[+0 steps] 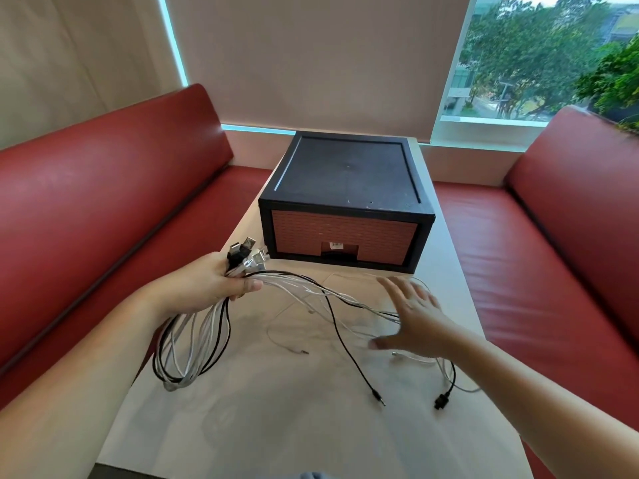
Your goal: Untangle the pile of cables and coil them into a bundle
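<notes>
My left hand (211, 288) grips a bunch of white and black cables (193, 344) near their plug ends (247, 254), which stick up past my fingers. Loops of the bunch hang below the hand over the table's left edge. The free lengths run right across the white table (276, 420), with a black jack plug (377, 397) and a black connector (442, 401) lying near the front. My right hand (411, 316) hovers over the loose strands with fingers spread and straight, holding nothing.
A black storage box with a reddish-brown drawer front (342, 202) stands at the table's far end. Red sofa benches (103, 202) flank the table on both sides. A window with a lowered blind lies behind.
</notes>
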Available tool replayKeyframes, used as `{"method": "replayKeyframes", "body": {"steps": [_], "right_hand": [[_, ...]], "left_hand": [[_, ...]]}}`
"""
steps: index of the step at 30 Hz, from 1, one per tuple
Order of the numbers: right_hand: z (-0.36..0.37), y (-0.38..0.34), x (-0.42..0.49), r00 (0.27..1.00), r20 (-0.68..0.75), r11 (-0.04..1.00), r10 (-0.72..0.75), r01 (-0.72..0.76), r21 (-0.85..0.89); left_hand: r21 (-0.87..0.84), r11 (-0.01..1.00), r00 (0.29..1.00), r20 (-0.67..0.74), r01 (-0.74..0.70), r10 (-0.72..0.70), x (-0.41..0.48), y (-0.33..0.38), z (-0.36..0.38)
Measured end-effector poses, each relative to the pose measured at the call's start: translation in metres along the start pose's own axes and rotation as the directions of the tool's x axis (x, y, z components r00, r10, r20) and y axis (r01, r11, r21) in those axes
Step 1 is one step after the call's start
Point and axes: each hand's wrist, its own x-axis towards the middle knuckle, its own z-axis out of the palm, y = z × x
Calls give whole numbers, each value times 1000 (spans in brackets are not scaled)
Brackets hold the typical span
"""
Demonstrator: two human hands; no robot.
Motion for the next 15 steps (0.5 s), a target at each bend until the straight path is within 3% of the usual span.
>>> {"method": "replayKeyframes", "body": {"steps": [3, 7, 9, 13, 15], "right_hand": [[-4, -48, 16, 969, -141, 956, -204, 228, 185], [-8, -86, 38, 954, -97, 858, -285, 299, 418], [-10, -89, 39, 955, -43, 870, -293, 285, 402], [-29, -79, 28, 940, 17, 933, -342, 337, 124], [-37, -61, 21, 946, 149, 958, -287, 281, 66]], "left_hand": [[-40, 998, 998, 31, -48, 49, -1, 11, 6], [-100, 992, 995, 58, -75, 81, -2, 20, 10], [-54, 997, 996, 63, -63, 66, -5, 18, 9], [73, 997, 998, 61, 20, -24, -11, 8, 14], [63, 995, 996, 36, 78, -81, -12, 4, 15]]}}
